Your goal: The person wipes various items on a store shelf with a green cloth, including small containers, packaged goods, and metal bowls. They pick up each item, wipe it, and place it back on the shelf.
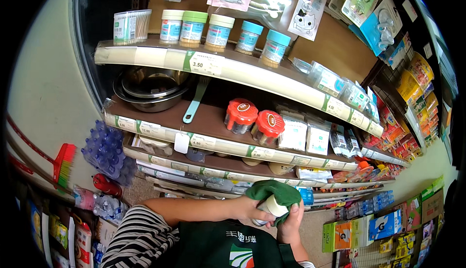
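Just in front of my apron, my left hand grips a small jar with a cream lid, tilted so the lid points up and to the right. My right hand holds a green cloth, which is bunched over the far side of the jar and touches it. Much of the jar's body is hidden by fingers and cloth. Beyond my hands, on the upper shelf, stand several toothpick jars with cream, green and blue lids. A tub of cotton swabs is at their left.
The shelf below holds steel bowls, a teal-handled utensil, and two red-lidded jars. Wrapped bottles and a red-and-green broom stand at left. Hanging packs overhang the upper shelf. Another goods rack is at lower right.
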{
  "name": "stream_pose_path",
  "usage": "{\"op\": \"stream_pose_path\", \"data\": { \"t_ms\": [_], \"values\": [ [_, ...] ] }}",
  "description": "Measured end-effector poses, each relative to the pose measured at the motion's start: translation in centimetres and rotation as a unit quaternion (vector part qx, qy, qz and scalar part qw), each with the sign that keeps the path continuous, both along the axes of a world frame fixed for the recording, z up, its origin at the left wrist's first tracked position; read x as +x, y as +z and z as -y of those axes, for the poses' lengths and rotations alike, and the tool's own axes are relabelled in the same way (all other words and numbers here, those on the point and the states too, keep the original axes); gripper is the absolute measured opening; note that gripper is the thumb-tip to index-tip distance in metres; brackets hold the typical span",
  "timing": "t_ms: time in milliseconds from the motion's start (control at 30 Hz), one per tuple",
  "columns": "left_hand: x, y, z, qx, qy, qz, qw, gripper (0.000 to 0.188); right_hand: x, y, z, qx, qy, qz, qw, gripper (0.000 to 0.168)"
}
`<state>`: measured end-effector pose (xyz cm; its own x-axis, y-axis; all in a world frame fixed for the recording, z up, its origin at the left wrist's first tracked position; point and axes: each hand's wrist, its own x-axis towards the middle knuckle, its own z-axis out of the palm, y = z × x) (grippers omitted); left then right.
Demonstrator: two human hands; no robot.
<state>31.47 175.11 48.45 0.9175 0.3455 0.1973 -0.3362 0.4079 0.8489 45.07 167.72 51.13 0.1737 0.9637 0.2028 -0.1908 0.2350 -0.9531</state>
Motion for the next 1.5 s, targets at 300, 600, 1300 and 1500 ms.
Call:
{"op": "stream_pose_path", "data": {
  "t_ms": [300,600,1300,1500],
  "values": [
    [-3.2,3.9,-1.4,0.299,0.289,-0.035,0.909,0.066,0.8,-0.3,0.1,0.154,-0.116,0.070,0.979,0.057],
    [-8.7,18.6,-6.4,0.626,0.586,-0.098,0.506,0.051,3.3,-1.0,0.7,0.129,-0.122,0.142,0.974,0.052],
    [-8.3,28.3,-15.6,0.755,0.437,-0.360,0.331,0.052,6.7,-3.4,2.6,0.109,-0.126,0.131,0.977,0.050],
    [-8.3,28.8,-16.5,0.726,0.373,-0.461,0.348,0.052,7.2,-3.6,2.7,0.087,-0.100,0.113,0.985,0.053]
  ]
}}
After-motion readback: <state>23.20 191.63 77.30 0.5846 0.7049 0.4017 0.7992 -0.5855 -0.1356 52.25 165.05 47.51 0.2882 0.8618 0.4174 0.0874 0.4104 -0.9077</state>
